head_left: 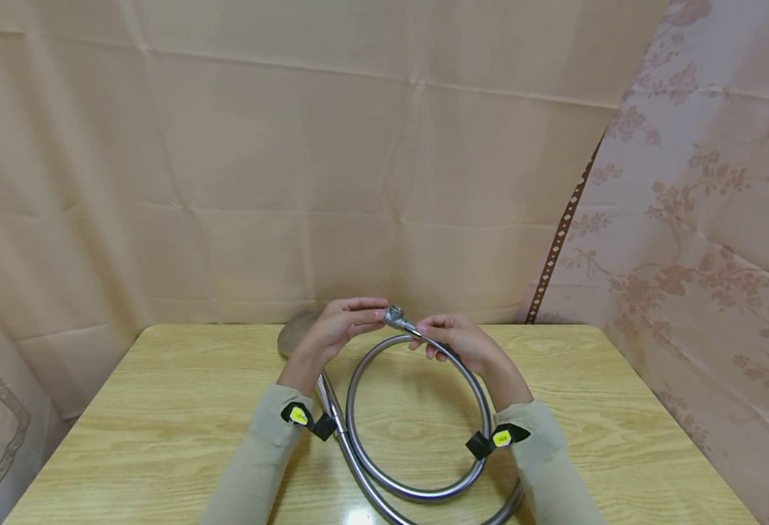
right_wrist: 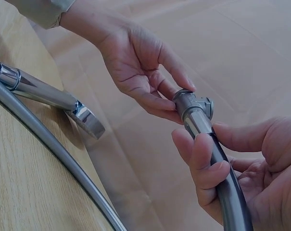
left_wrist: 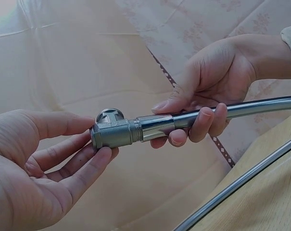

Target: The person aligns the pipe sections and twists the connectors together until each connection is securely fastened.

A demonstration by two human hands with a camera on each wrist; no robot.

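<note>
Between thumb and fingertips, my left hand [head_left: 338,329] pinches a small grey metal valve fitting [left_wrist: 115,133] with a round side knob. The fitting's threaded end meets the shiny chrome end sleeve [left_wrist: 155,127] of a metal shower hose [left_wrist: 260,106]; some thread still shows between them. My right hand [head_left: 461,341] grips the hose just behind and around that sleeve, thumb on one side and fingers curled on the other. The joined pieces are held up above the far edge of the table. A chrome shower head [right_wrist: 90,121] at the hose's other end lies beside my left forearm.
The hose [head_left: 417,496] loops over the light wooden table [head_left: 161,408] between my forearms. Behind the table hangs a beige curtain [head_left: 279,160], and a flowered pink cloth [head_left: 705,219] hangs on the right. The shower head's handle [right_wrist: 46,93] lies near the table's far edge.
</note>
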